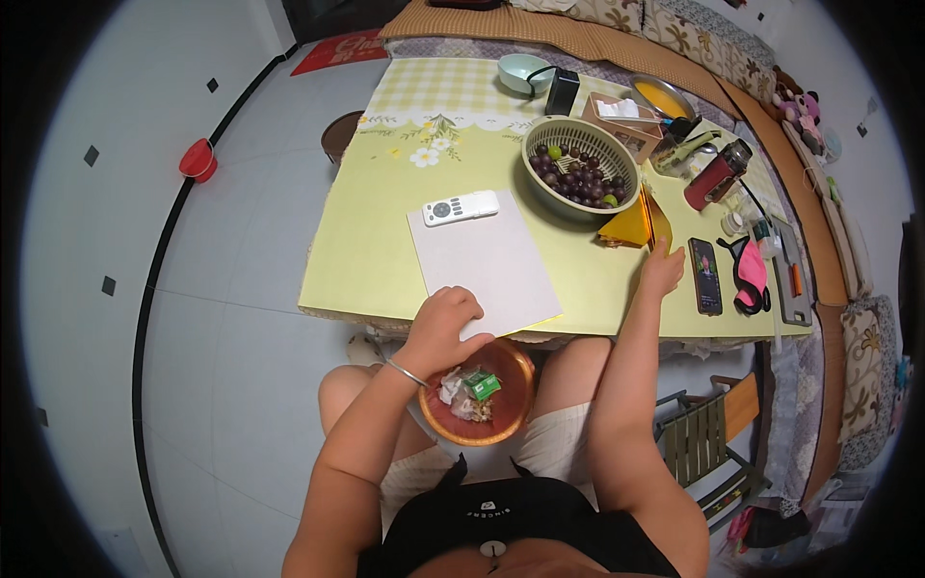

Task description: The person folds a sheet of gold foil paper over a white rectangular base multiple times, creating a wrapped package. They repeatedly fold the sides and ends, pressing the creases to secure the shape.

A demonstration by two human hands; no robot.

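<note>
My left hand [438,326] rests on the near left corner of a white sheet of paper [487,265], thumb spread away from loosely bent fingers. A thin yellow edge shows under that sheet. On its far end lies a white remote control [462,208]. My right hand [663,272] is closed on a shiny gold folded paper [659,223] standing up beside the fruit basket. Another gold folded piece [626,229] lies just left of it, close against the basket.
A plastic basket [533,178] of dark grapes stands mid-table. To the right are a phone [706,276], pink-and-black item [750,275], red thermos [710,183] and tissue box [636,143]. Between my knees is a waste bin [520,361]. A folding chair [699,443] stands right.
</note>
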